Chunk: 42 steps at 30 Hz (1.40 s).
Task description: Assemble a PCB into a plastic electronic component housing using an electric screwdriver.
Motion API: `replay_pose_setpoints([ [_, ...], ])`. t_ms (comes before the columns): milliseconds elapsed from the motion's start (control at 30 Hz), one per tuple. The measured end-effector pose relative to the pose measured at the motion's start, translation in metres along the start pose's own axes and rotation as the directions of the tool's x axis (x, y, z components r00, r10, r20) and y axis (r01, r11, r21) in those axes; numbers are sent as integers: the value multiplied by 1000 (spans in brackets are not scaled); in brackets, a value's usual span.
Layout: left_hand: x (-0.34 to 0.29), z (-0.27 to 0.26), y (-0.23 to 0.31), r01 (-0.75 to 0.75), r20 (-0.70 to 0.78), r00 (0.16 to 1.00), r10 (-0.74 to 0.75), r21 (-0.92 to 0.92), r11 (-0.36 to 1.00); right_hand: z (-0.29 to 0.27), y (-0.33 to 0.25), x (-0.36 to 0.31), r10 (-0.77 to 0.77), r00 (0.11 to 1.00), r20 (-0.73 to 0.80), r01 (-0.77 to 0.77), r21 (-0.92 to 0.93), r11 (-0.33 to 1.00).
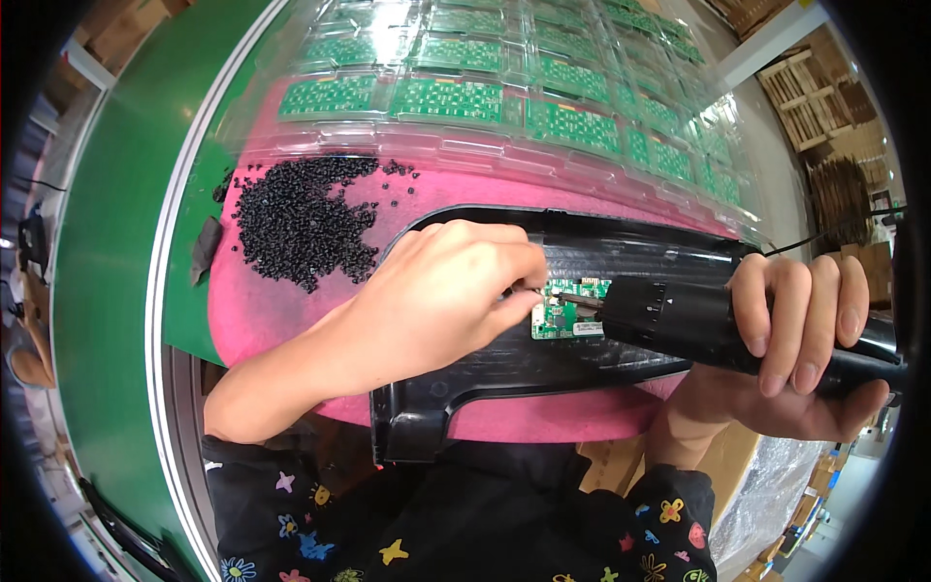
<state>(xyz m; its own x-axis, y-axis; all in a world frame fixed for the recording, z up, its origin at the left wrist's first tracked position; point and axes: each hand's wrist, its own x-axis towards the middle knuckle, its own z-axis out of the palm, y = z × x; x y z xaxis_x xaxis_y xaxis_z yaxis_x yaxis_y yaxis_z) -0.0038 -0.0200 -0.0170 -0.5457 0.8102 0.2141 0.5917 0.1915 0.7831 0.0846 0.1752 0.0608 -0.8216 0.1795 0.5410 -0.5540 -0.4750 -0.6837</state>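
Note:
My right hand (795,339) is wrapped round a black electric screwdriver (679,315), held almost level. Its thin bit points left and reaches over a small green circuit board (567,320). The board lies inside a long black plastic housing (514,373) on a pink mat. Above the board's left edge, my left hand (465,281) has its thumb and fingers pinched together near the bit's tip. Whatever sits between those fingertips is too small or hidden to make out.
A heap of small black screws (301,218) lies on the pink mat (262,320) to the left. Beyond it, clear plastic trays (465,145) hold rows of green circuit boards. A dark scrap (206,250) rests at the mat's left edge, beside a green surface (116,291).

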Motion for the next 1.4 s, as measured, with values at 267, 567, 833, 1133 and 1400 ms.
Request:
replay_pose_setpoints([
  [267,2,1,2,31,-143,990,-16,103,994,-17,21,1,166,977,130,-134,-228,964],
  [567,-5,4,-9,-10,-170,985,31,126,992,1,32,-2,220,973,-73,-231,-406,884],
  [833,-4,-8,0,6,-38,999,-1,131,991,6,47,9,266,964,-22,-245,-470,848],
  [1133,-1,2,-7,-128,-76,988,132,50,990,4,36,-2,177,984,-21,-170,-404,899],
  [1400,4,5,-7,-234,-103,967,231,-15,972,-2,9,-1,26,998,51,-24,-33,999],
])
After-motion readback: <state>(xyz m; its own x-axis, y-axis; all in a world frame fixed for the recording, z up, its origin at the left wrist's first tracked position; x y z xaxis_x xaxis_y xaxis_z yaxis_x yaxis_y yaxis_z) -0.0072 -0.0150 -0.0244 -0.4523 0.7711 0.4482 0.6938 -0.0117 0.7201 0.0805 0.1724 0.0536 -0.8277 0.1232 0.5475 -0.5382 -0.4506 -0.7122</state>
